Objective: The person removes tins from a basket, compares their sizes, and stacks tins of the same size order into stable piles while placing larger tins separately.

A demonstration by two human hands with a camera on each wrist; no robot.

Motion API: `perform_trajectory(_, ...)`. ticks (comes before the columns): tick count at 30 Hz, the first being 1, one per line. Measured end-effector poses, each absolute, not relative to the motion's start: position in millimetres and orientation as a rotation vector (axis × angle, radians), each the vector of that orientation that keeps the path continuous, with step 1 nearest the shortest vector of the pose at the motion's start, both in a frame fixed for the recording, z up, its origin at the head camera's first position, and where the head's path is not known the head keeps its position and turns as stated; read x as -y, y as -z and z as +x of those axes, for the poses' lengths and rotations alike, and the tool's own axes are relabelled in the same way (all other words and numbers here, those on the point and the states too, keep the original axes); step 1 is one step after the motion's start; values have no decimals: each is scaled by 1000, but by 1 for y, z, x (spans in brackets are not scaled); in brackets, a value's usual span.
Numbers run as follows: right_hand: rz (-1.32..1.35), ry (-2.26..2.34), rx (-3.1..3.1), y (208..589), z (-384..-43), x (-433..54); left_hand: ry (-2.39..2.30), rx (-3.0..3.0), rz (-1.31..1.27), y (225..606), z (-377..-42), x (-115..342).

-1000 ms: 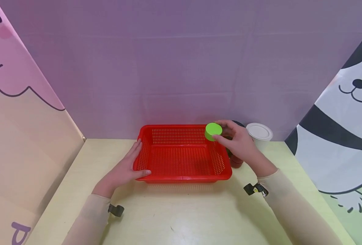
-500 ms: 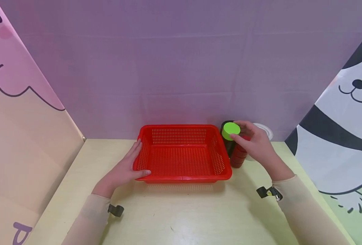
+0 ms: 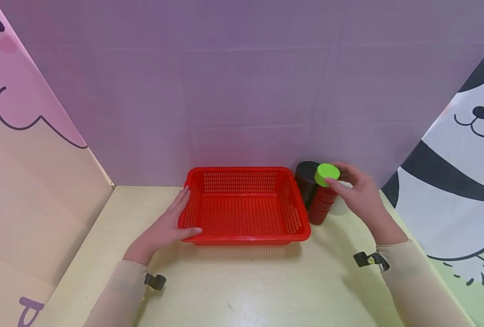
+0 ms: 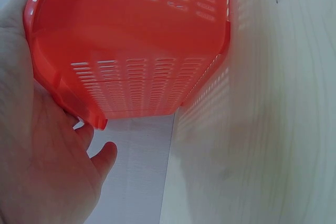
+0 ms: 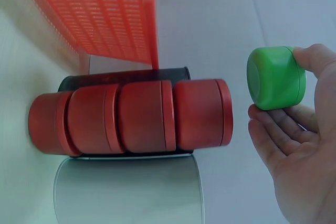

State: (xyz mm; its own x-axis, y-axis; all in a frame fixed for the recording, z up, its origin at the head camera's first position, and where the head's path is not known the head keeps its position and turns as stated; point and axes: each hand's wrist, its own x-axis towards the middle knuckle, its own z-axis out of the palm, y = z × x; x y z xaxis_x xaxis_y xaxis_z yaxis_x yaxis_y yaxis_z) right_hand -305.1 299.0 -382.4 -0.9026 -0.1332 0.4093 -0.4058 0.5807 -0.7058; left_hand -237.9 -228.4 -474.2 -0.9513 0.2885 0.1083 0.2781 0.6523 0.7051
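My right hand (image 3: 361,193) pinches a small round green lidded jar (image 3: 327,175) between thumb and fingers. Beneath it stands a stack of several red lidded jars (image 3: 321,206); the right wrist view shows a gap between the green jar (image 5: 276,77) and the top red jar (image 5: 202,114). My left hand (image 3: 167,227) rests on the left end of a red plastic basket (image 3: 246,238), fingers fairly straight along its side and thumb over the front rim corner. The left wrist view has the palm (image 4: 47,171) against the basket's rim.
Behind the red stack is a black cylindrical canister (image 3: 306,184), close to the basket's right end. A white canister (image 5: 131,190) stands beside the stack, partly hidden by my right hand in the head view. A purple backdrop (image 3: 242,91) closes off the table's (image 3: 233,286) far side.
My right hand has carried the green jar rightward, from over the basket's right rim, past the black canister, to above the red stack. The left hand and the basket have stayed put.
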Motion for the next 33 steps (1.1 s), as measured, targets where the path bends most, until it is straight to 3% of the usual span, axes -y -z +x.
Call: perform_trajectory(33, 388, -1276, 2437, 411, -309, -314, -1217, -2849, 508, 475, -237, 229)
